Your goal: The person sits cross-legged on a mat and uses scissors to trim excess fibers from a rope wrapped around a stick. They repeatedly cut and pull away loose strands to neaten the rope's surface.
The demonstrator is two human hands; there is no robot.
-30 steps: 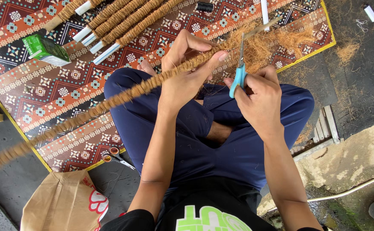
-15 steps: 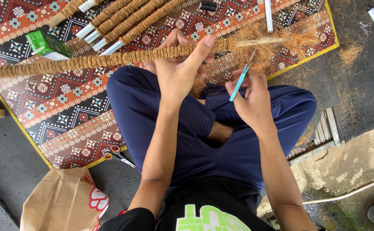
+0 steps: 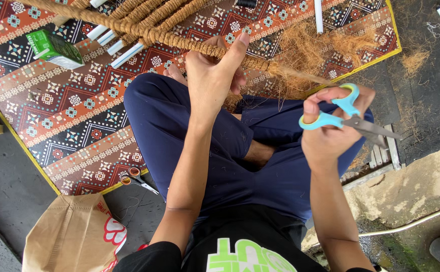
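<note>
- Patterned mat (image 3: 69,111) on the floor: several finished fibre-wrapped sticks (image 3: 144,15) lie at its top edge, so a good share of the work looks done.
- Long coir-wrapped stick (image 3: 144,32): left hand (image 3: 212,75) is clasped round it over the lap; its right end is frayed, apparently untrimmed.
- Loose coir fibre (image 3: 325,48) heaped nearby.
- Blue-handled scissors (image 3: 348,116): right hand (image 3: 331,131) has fingers through the loops, blades closed, well apart from the frayed end.

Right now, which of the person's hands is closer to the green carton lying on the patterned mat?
Left. The left hand grips the fibre-wrapped rod, nearer the green carton. The right hand, holding blue-handled scissors, is farther off, beyond the left hand.
</note>
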